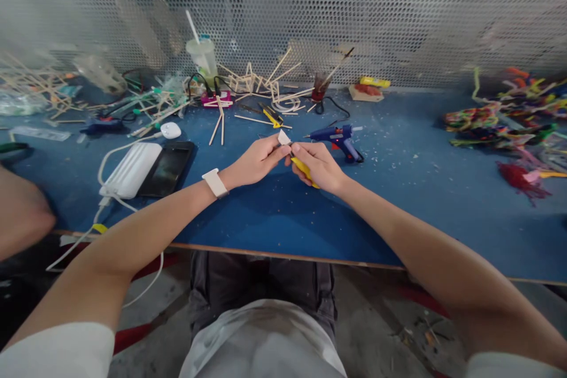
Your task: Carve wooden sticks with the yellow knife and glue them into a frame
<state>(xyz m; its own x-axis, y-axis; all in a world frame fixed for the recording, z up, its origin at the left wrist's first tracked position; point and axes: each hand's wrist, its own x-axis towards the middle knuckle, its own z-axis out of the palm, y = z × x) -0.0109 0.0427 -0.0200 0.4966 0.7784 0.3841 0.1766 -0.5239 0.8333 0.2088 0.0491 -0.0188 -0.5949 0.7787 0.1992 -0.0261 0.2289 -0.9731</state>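
Note:
My left hand [257,160], fingers closed, pinches a small white piece [284,137] with a pointed upper edge; I cannot tell whether it is paper or wood. Close against it, my right hand [318,164] is wrapped round a yellow-handled tool [305,171] that looks like a utility knife. Its working end is mostly hidden by my fingers. Both hands meet above the blue table [266,212]. Just beyond my right hand lies a blue hot glue gun [336,139], nozzle to the left. A yellow and black utility knife [271,116] lies just behind my fingertips.
Behind are wooden sticks [250,84], a pink power adapter [216,99] and a lidded drink cup [202,56]. A white power bank [133,170] and a phone [167,169] lie left, near another person's arm [22,212]. Colourful yarn-like strands [509,121] pile up right.

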